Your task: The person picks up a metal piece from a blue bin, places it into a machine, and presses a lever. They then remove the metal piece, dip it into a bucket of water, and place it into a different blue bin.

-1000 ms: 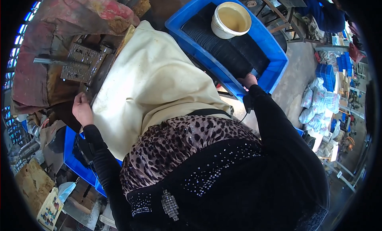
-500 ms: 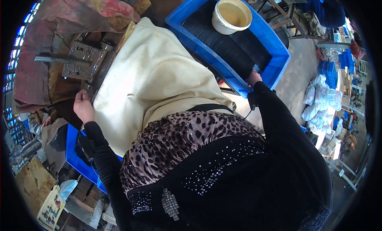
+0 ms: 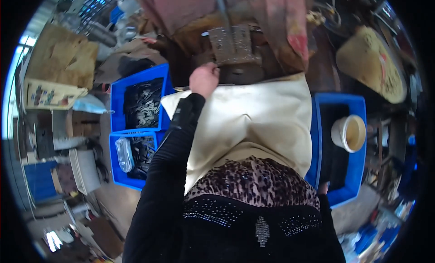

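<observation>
The left arm in a long black sleeve [image 3: 161, 168] reaches from the near edge toward the far middle. Its bare left hand [image 3: 204, 80] leans right, fingers loosely curled, fingertips hard to make out. At near right, the black-sleeved right arm [image 3: 328, 217] lies close to the body; only a sliver of the bare right hand [image 3: 323, 187] shows, its fingers' pose hidden.

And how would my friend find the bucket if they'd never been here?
Find the big cream apron over the person's lap, then the blue bin just right of it. Inside, the bucket sits on dark pieces. It's the only round, off-white thing in that bin.
</observation>
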The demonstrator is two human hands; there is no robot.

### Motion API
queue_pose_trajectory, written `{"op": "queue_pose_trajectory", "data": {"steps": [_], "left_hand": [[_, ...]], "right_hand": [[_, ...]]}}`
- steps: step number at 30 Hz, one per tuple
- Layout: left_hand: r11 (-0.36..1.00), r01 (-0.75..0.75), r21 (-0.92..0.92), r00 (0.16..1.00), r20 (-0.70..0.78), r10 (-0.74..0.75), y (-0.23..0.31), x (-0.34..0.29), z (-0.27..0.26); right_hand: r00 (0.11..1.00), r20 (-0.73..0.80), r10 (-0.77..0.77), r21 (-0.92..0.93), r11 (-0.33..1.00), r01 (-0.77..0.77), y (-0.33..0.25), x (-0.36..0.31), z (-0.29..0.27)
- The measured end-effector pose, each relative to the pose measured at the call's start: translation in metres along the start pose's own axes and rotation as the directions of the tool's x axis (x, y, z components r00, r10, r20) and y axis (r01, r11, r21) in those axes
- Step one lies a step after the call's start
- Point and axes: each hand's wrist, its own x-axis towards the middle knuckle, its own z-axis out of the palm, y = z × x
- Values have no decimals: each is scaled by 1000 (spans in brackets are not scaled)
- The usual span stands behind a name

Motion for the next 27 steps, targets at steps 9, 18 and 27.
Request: {"op": "queue_pose_trajectory", "data": {"steps": [9, 18, 27], "left_hand": [[999, 11, -35, 1000, -23, -12, -19, 1, -6], [998, 16, -59, 1000, 7, -16, -27, 5, 1], [1000, 28, -3, 999, 17, -28, -17, 0, -8]], "right_hand": [[983, -172, -66, -461, 887, -21, 30, 16, 4], [964, -219, -151, -633, 774, -23, 47, -7, -5], [892, -179, 414, 419, 853, -312, -38, -79, -219]]}}
